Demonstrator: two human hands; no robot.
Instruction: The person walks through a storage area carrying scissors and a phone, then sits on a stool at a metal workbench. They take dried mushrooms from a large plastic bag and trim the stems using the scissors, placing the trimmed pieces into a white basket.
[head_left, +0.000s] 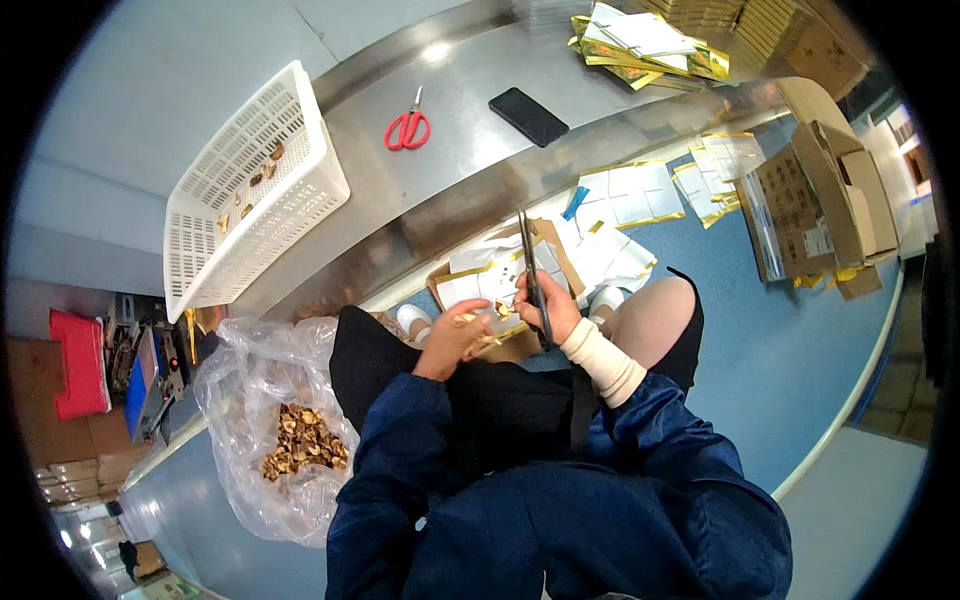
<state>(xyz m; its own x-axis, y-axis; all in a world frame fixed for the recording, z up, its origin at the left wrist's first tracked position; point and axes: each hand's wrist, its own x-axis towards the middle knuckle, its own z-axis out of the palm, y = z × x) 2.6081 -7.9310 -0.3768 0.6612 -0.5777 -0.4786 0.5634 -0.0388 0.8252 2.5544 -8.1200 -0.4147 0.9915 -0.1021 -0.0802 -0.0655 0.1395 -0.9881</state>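
My right hand (556, 310) is closed round a long, narrow dark tool (530, 260), seen nearly edge-on, probably scissors or a blade. It points away from me. Close to its left, my left hand (455, 338) has its fingers bent in a pinch by a small yellow-brown piece (502, 310) that looks like dried mushroom. Both hands are over an open cardboard box (440, 290) between my knees, with white, yellow-edged packets (485, 282) in it. On the floor to the left, a clear plastic bag (235, 400) holds many dried mushroom pieces (305, 440).
A white perforated basket (325, 165) with a few brown pieces stands on the steel table (455, 75). Red-handled scissors (408, 130), a black phone (528, 116) and yellow packets (640, 45) lie there too. More packets (630, 193) and a carton (815, 200) are on the right.
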